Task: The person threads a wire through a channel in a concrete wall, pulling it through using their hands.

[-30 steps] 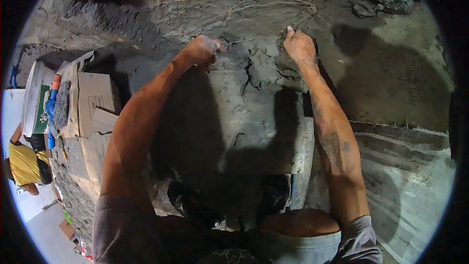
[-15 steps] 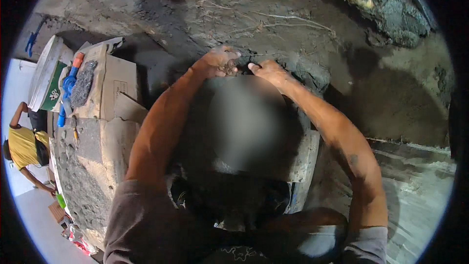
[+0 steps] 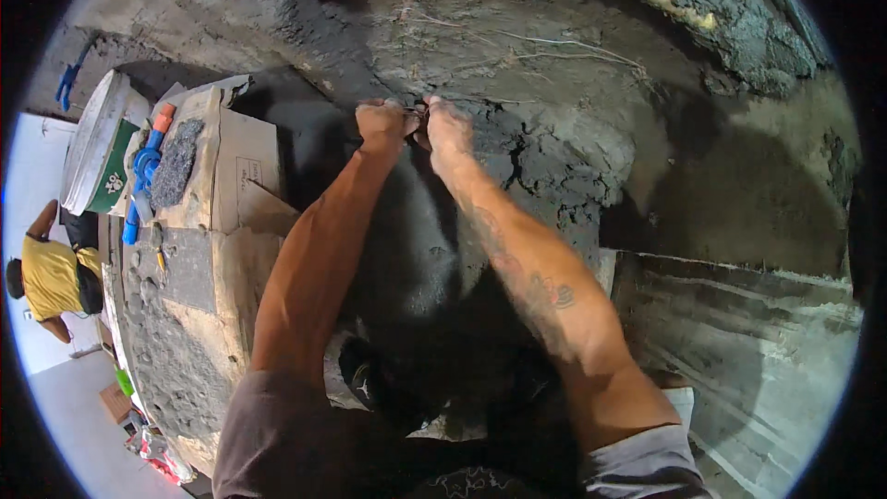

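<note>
My left hand (image 3: 381, 122) and my right hand (image 3: 447, 134) are close together at the foot of a rough, mud-coloured surface (image 3: 517, 74). Both are closed. A small dark clump (image 3: 420, 120) shows between the fingers, but its kind is too small to make out. Thin, pale root-like strands (image 3: 564, 41) lie across the surface just beyond. Right of my right hand is a mass of cracked grey mud or mortar (image 3: 564, 152). Below my hands, between the forearms, is a dark, smooth area with a blurred pale patch.
At the left, a cardboard box (image 3: 248, 166) carries a blue tool with an orange end (image 3: 148, 162) and a grey fuzzy pad (image 3: 177, 162). Behind it is a white and green bucket (image 3: 102, 143). A person in yellow (image 3: 54, 275) is farther left. Thick crusted material (image 3: 730, 28) overhangs at upper right.
My right hand has moved left, close against my left hand, which has shifted slightly left. The cracked grey mass on the right is now more exposed. The person in yellow has changed arm position.
</note>
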Demonstrator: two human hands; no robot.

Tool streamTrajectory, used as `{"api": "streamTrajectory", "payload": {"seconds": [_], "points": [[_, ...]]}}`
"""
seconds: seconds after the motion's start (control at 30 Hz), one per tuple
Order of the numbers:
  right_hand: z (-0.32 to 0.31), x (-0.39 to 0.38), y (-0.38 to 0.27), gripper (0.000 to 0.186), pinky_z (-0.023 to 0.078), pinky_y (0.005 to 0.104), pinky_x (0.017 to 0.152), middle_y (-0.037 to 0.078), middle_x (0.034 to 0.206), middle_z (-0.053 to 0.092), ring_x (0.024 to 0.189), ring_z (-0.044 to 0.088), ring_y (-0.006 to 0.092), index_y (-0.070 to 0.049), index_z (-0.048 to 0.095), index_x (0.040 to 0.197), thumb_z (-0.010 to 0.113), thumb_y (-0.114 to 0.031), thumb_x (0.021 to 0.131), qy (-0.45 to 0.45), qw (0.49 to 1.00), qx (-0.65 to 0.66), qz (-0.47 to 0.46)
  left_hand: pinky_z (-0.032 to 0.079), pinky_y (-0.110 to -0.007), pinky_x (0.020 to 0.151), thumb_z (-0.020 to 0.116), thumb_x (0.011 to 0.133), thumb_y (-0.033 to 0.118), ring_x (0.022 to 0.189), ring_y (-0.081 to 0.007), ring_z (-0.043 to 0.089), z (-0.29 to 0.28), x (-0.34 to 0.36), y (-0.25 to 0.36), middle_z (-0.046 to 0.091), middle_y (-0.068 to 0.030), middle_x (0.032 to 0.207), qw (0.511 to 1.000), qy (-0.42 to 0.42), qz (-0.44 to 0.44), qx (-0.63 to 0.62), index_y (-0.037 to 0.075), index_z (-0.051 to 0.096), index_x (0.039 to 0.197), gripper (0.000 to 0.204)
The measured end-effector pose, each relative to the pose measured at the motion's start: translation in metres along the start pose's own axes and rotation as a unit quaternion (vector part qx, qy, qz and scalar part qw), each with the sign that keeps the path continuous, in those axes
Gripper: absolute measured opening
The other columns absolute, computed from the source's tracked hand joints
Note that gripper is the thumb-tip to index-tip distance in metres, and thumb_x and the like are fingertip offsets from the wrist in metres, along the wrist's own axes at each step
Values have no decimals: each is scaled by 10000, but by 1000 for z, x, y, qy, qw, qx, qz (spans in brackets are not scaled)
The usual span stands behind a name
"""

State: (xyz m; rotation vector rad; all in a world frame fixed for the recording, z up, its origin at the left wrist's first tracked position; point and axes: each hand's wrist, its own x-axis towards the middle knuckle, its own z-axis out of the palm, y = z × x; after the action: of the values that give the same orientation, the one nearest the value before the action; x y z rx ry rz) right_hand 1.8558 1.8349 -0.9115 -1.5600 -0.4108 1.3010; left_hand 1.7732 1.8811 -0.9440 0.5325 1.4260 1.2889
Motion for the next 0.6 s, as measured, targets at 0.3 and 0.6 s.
{"api": "streamTrajectory", "payload": {"seconds": [0.3,0.6], "points": [[-11,-30,4,286,478,316,765,39,958,653,876,599,155,-32,667,1027,514,-265,960,-236,960,149,4,559,-453,506,472,903,513,605,-243,605,-67,-29,62,597,-109,848,918,-209,-152,300,28,574,1002,505],[-3,-44,22,336,522,411,829,86,1028,623,961,604,217,-38,608,1046,411,-307,1001,-246,941,227,57,476,-448,823,487,935,265,947,-412,569,-68,-59,66,578,-201,1061,612,-124,460,631,30,550,1133,314]]}}
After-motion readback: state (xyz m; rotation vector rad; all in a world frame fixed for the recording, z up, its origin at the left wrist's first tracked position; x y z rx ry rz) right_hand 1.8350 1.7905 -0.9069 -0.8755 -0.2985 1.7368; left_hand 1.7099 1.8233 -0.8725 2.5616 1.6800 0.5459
